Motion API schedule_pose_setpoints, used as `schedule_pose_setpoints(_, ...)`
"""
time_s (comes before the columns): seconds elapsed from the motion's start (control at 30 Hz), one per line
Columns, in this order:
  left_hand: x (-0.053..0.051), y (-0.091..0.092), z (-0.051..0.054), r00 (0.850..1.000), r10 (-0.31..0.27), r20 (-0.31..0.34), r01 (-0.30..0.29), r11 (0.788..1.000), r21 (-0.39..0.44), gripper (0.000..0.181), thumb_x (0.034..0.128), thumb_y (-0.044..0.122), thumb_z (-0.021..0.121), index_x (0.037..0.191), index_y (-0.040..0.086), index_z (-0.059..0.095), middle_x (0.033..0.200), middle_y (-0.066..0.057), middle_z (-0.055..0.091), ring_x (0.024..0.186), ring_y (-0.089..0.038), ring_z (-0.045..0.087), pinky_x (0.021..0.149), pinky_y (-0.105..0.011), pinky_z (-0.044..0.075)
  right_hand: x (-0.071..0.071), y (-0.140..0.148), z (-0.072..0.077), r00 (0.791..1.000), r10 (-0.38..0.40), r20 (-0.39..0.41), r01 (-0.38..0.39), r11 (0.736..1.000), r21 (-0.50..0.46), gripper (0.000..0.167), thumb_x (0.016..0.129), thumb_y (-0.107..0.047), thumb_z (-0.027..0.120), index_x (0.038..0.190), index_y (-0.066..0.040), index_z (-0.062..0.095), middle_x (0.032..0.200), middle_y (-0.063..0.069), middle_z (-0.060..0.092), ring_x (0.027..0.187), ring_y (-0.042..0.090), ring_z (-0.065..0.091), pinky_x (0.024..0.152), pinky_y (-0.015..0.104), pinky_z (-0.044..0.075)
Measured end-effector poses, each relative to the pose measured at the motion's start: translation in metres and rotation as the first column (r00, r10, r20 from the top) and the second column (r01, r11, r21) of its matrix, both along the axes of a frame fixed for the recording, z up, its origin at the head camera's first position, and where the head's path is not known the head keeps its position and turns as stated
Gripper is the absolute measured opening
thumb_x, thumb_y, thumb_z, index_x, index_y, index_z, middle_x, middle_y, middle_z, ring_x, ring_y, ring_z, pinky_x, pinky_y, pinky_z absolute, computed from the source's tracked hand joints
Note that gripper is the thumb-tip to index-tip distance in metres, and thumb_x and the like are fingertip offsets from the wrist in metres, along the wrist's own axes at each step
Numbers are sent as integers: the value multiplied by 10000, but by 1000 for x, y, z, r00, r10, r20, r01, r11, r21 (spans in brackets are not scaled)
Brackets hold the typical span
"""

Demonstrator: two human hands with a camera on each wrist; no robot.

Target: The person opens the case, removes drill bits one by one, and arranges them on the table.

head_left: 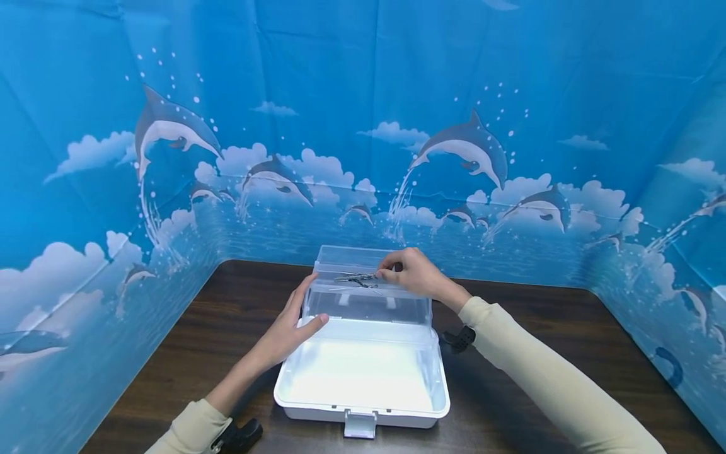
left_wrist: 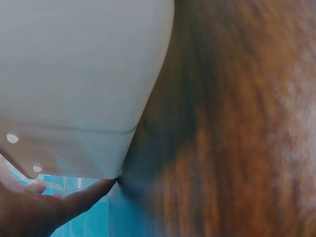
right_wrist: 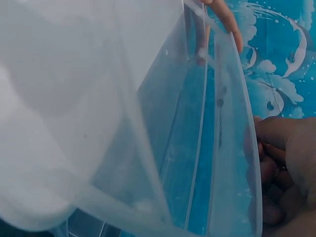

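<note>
A white storage box [head_left: 363,413] with clear raised trays [head_left: 368,309] stands open in the head view. My right hand [head_left: 416,272] is over the upper tray, thumb and fingertips pinching the end of small metal nippers [head_left: 356,277]. Its curled fingers also appear behind the clear tray wall [right_wrist: 237,138] in the right wrist view, where the nippers cannot be made out. My left hand [head_left: 292,331] rests against the left side of the trays, fingers extended and thumb spread. The left wrist view shows the box's white outer side [left_wrist: 84,74] and part of that hand.
The box sits on a dark wood-grain table [head_left: 522,353]. A latch [head_left: 360,424] hangs at its front edge. Behind and beside the table hangs a blue curtain [head_left: 340,94] printed with dolphins. Dark straps circle both wrists.
</note>
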State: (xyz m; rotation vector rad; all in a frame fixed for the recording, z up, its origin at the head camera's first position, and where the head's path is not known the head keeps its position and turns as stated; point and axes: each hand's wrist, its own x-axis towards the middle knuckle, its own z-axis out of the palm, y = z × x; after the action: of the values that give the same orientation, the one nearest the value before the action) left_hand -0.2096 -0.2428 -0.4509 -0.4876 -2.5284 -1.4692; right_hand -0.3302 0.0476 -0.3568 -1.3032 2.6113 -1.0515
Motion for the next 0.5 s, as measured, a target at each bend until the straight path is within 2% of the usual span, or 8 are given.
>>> schedule_pose_setpoints(0.27, -1, -1, -4, 1000, 7, -10, -7, 1000, -7, 830, 1016, 335, 643, 1638, 335, 94, 1689, -78, 52, 1520, -413, 23, 1028, -828, 111, -2, 11, -1, 1000, -21, 4, 21, 999, -31, 144, 1016, -163, 662, 1046, -97, 786, 844, 37, 699, 581, 190, 472, 543, 321, 383)
schedule_pose_setpoints(0.5, -2, 1, -2, 1000, 22, 0, -22, 999, -27, 835, 1011, 369, 642, 1639, 333, 92, 1690, -97, 49, 1516, -432, 32, 1022, -832, 112, -3, 27, -2, 997, -76, -14, 75, 996, -44, 149, 1021, -172, 656, 1057, -104, 784, 890, 25, 705, 657, 200, 530, 564, 340, 427)
